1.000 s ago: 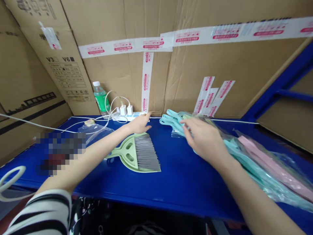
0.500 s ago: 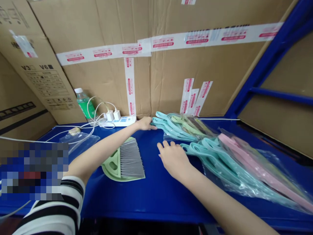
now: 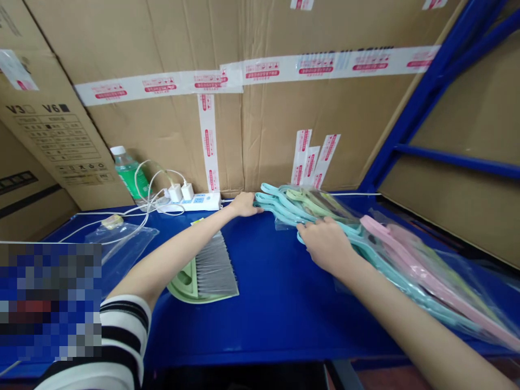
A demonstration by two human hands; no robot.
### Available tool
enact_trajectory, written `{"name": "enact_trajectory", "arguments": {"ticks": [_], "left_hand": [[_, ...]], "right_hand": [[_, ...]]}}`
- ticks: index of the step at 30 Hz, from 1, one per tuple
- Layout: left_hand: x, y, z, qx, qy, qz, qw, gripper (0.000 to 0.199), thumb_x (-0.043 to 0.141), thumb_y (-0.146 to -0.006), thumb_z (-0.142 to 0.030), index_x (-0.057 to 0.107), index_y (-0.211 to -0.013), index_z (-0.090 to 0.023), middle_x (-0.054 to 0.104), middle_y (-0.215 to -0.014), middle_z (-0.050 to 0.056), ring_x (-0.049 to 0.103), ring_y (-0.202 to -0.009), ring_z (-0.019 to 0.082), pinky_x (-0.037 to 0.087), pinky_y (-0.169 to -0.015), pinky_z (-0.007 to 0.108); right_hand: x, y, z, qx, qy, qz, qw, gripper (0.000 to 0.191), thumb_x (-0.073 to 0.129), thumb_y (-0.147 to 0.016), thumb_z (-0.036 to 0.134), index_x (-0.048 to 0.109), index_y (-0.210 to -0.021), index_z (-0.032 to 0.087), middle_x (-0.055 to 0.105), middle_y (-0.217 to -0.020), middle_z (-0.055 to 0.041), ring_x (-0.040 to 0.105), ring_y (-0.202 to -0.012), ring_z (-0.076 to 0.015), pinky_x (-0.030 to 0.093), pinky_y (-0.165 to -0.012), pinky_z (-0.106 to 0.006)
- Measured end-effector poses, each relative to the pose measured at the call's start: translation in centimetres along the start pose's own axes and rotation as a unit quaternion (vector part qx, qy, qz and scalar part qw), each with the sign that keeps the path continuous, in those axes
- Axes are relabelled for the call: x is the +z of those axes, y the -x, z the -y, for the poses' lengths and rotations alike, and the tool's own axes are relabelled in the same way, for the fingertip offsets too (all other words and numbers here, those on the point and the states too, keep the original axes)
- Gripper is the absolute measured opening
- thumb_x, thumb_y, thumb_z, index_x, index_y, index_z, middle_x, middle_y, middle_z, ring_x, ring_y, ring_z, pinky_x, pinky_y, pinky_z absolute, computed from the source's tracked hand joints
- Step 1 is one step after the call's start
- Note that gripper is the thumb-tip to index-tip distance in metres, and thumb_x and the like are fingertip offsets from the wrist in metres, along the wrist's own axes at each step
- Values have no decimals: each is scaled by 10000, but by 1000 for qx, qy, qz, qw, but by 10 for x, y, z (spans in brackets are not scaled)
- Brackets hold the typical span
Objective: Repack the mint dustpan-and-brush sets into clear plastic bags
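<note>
At the back of the blue shelf, my left hand (image 3: 245, 205) is closed at the looped handle ends of a bundle of light-blue and green plastic items (image 3: 284, 205) in clear wrap. My right hand (image 3: 328, 241) lies over the handle ends of a nearer wrapped bundle, which has light-blue pieces (image 3: 379, 265) and pink pieces (image 3: 410, 260). Its fingers are bent round the blue ends. Left of centre, partly under my left forearm, lies a green dustpan (image 3: 184, 287) with a grey-bristled brush (image 3: 215, 268).
A white power strip (image 3: 207, 201) with plugs and loose cables sits at the back left, beside a green-labelled bottle (image 3: 132, 176). A clear bag (image 3: 136, 244) lies in front. Taped cardboard (image 3: 268, 135) stands behind; a blue metal frame (image 3: 414, 114) rises at right.
My right hand has moved right and onto the nearer bundle's handle ends, closing on them. My left hand stays at the far bundle. The view has shifted slightly to the right.
</note>
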State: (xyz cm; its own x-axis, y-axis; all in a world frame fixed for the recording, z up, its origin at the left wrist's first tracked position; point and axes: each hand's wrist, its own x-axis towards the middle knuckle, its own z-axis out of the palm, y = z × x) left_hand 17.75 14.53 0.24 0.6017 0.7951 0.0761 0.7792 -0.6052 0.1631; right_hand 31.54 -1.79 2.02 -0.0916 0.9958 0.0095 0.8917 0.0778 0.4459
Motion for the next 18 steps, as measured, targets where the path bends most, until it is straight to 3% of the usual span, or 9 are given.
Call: {"name": "enact_trajectory", "arguments": {"ticks": [6,13,18], "left_hand": [[0,-7,3,2,-4,0,1000,287,655,-819,-358,673,-1004,-139,741,-1004,99,694,-980,256,516,-838,295],[-1,-7,-2,-3,-22,-2,1000,304,646,-834,-394,677,-997,-138,740,-994,103,690,-994,258,514,-830,280],[3,-5,-20,6,-34,12,999,298,647,-847,-365,667,-1025,-127,732,-1017,118,692,-986,271,514,-812,276]], "right_hand": [[10,13,-1,-55,8,-4,998,358,485,-765,-92,692,-961,123,749,-861,-112,712,-799,-220,441,-573,-270],[51,37,-2,-152,34,-183,971,416,506,-717,-93,696,-982,165,735,-777,-63,682,-699,-196,492,-574,-257],[58,42,0,-167,20,-225,960,440,488,-718,-93,698,-995,176,737,-770,-64,686,-730,-202,503,-595,-262]]}}
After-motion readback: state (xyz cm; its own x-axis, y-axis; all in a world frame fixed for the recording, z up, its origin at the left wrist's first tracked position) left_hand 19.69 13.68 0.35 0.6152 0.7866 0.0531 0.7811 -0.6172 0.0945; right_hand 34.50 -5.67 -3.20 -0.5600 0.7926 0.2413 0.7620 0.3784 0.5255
